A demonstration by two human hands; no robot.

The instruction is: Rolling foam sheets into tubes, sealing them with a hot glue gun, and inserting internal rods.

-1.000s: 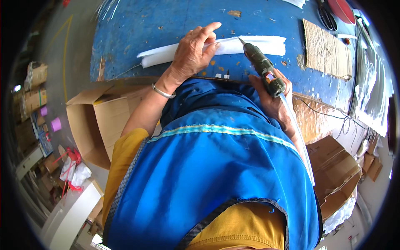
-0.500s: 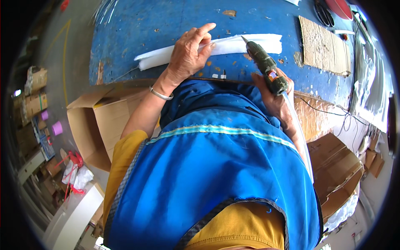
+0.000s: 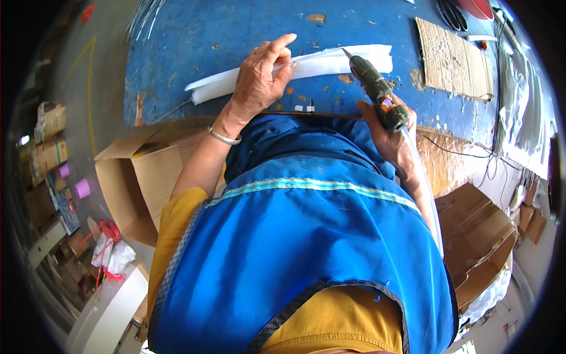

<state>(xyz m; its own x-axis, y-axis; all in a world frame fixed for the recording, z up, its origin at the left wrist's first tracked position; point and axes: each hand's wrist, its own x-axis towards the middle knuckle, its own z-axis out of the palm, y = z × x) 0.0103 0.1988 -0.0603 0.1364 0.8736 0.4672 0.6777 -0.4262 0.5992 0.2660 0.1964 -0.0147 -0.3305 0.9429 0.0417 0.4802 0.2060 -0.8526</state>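
Note:
A long white folded sheet (image 3: 321,66), soft-looking like foam or cloth, lies across the blue table near its front edge. A thin wire sticks out of its left end. My left hand (image 3: 259,75) is over its middle, index finger stretched out and thumb apart, with the thumb tip at the sheet; the other fingers are partly curled. In my right hand (image 3: 389,133) is a dark green hot glue gun (image 3: 371,82), its pointed nozzle close above the sheet's right part. A long translucent stick runs back from the gun along my right forearm.
The blue table (image 3: 259,23) carries thin white wires (image 3: 144,17) at the far left, corrugated cardboard (image 3: 454,59) at the right, dark-handled scissors (image 3: 453,15) and a red bowl (image 3: 476,7). Open cardboard boxes (image 3: 127,192) stand below on both sides. A black cord (image 3: 454,150) hangs at the right.
The whole view has shifted slightly, the table and sheet appearing a little further left and up. Both hands and the glue gun keep nearly the same pose over the sheet.

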